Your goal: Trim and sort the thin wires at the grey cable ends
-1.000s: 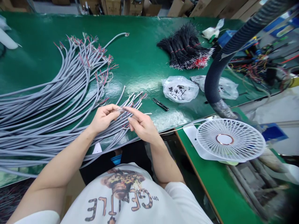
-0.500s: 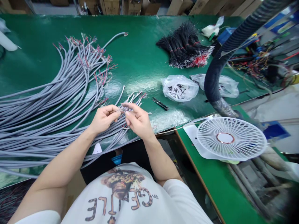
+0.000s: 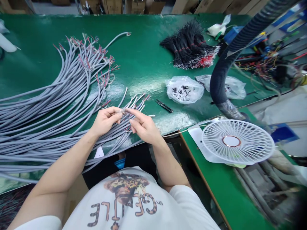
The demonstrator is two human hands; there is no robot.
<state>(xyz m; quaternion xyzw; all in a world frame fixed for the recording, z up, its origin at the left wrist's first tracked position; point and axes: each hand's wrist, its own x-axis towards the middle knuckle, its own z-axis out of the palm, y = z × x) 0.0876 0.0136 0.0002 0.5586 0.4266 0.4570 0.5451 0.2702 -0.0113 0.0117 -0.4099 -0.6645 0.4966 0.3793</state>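
Note:
My left hand point(image 3: 105, 122) is closed in a pinch on the thin wires at a cable end, its thumb and forefinger pressed together. Facing it, my right hand point(image 3: 145, 127) has its forefinger stretched to those wires, with the thumb held apart below. Fine strands between the two hands are too small to make out clearly. Under and behind the hands lies a bundle of grey cables point(image 3: 79, 140), whose stripped ends show white and red wires point(image 3: 144, 98). A second, larger bundle of grey cables point(image 3: 72, 75) fans out farther left.
Right of the hands lie a black snipping tool point(image 3: 164, 106) and a plastic bag point(image 3: 184, 90) of small black and white parts. Bundled black wires point(image 3: 189, 46) lie farther back. A thick black hose point(image 3: 220, 70) and a white fan point(image 3: 237, 142) stand at the right.
My right hand's forefinger has straightened toward the left fingertips, and its thumb has moved slightly down, away from it. My left hand stays nearly in place, still pinching.

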